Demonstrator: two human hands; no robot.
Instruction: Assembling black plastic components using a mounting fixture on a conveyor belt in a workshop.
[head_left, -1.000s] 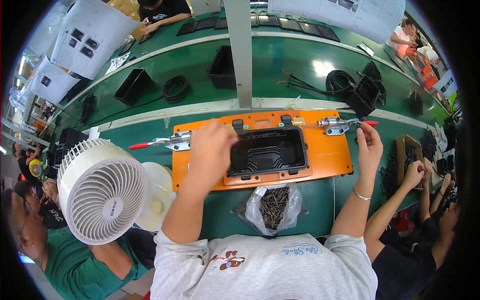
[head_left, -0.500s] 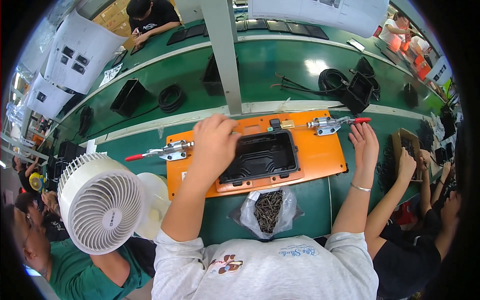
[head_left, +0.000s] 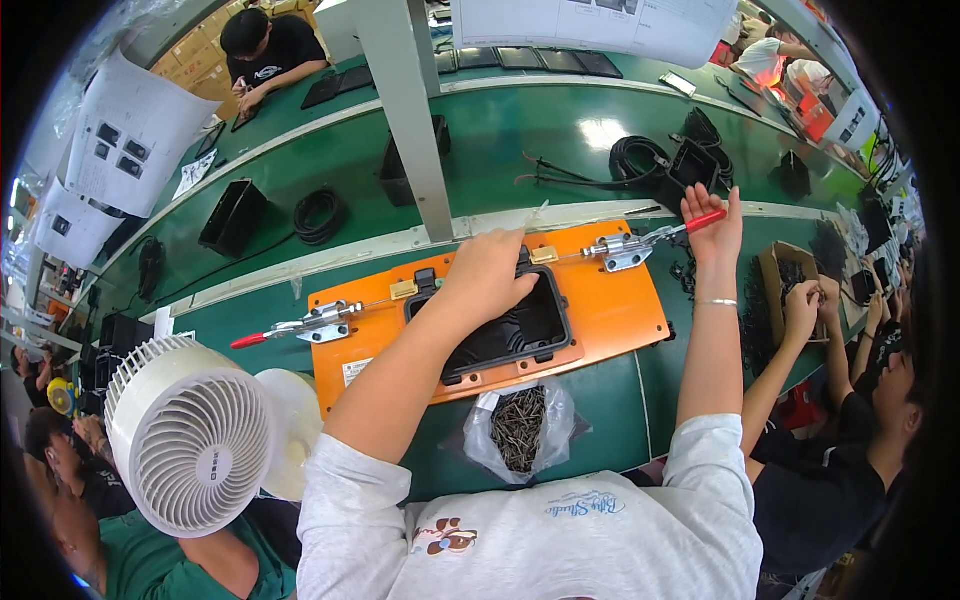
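An open black plastic box [head_left: 515, 337] sits in an orange fixture plate [head_left: 625, 290] on the green bench. My left hand [head_left: 488, 278] reaches over its far rim. The thumb and fingers curl around a small black latch [head_left: 523, 262] beside the right brass block [head_left: 543, 256]; the fingertips are partly hidden. My right hand [head_left: 712, 235] is palm up with fingers stretched out, touching the red handle [head_left: 706, 221] of the right toggle clamp [head_left: 618, 251]. The left toggle clamp [head_left: 325, 322] lies untouched, its brass block [head_left: 403, 290] near another black latch [head_left: 426, 280].
A bag of screws [head_left: 518, 428] lies in front of the plate. A white fan [head_left: 190, 440] stands at the left. Beyond the rail are black boxes [head_left: 232, 217] and coiled cables [head_left: 318, 216]. A co-worker's hands [head_left: 812, 300] are near a carton [head_left: 775, 262] at the right.
My left hand has moved right along the box's far rim to the right latch, uncovering the left one. My right hand has risen to the red handle. The whole view has shifted slightly.
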